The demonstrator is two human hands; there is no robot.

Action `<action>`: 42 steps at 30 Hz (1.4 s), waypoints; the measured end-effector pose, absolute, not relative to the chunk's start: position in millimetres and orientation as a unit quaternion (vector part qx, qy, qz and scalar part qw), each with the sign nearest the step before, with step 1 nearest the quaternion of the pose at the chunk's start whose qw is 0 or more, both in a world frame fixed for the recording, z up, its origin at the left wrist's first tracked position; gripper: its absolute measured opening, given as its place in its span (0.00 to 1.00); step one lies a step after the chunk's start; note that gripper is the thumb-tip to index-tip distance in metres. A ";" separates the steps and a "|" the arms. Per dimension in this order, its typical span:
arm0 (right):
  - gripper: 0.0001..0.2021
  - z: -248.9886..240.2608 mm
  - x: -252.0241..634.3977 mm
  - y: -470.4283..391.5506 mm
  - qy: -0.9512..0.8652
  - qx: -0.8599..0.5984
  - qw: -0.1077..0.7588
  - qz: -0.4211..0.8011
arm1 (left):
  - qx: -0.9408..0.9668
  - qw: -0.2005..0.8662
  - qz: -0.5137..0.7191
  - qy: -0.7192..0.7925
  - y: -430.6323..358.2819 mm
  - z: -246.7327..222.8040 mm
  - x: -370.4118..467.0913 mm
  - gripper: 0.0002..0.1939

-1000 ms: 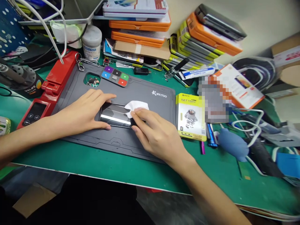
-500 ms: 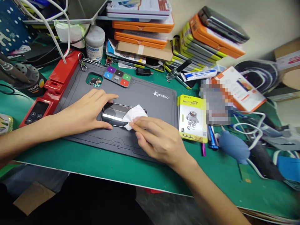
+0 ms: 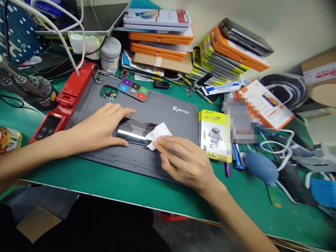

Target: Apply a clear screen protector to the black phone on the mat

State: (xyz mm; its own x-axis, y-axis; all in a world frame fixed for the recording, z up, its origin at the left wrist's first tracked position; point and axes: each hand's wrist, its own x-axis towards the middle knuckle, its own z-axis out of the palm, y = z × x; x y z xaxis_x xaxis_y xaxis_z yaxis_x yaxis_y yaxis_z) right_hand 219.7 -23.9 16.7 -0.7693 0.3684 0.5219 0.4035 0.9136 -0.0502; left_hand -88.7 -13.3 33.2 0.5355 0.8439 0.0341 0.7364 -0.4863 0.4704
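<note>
A smartphone (image 3: 133,134) with a dark glossy surface lies flat on a grey work mat (image 3: 168,164). My left hand (image 3: 107,122) clasps its left end, the forefinger stretched along the far side and the thumb along the near side. Pinched between the fingertips of my right hand (image 3: 187,161) is a white wiping cloth (image 3: 160,132). The cloth rests on the right part of the phone and, with my fingers, hides that end.
Left of the mat stands a red device (image 3: 61,105). A yellow battery package (image 3: 215,134) lies to the right, near a blue air blower (image 3: 261,167). Behind are stacked orange cases (image 3: 161,36), a white-lidded jar (image 3: 110,52) and a cutout with tiny screws (image 3: 109,93).
The view has shifted slightly. My right hand has slid the cloth a little to the right along the phone, baring more of its surface. My left hand stays at the phone's left end.
</note>
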 end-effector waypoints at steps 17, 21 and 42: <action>0.13 11.7 206.6 -20.9 -0.938 -0.181 0.296 -0.022 | 0.856 0.197 0.133 0.459 -13.2 29.2 -91.4 0.44; 0.11 11.3 212.2 -17.0 -0.929 -0.203 0.308 -0.035 | 0.855 0.195 0.130 0.462 -13.6 27.4 -91.5 0.45; 0.12 15.6 210.1 -7.0 -0.936 -0.219 0.274 -0.041 | 0.851 0.199 0.131 0.468 -13.8 26.7 -93.0 0.45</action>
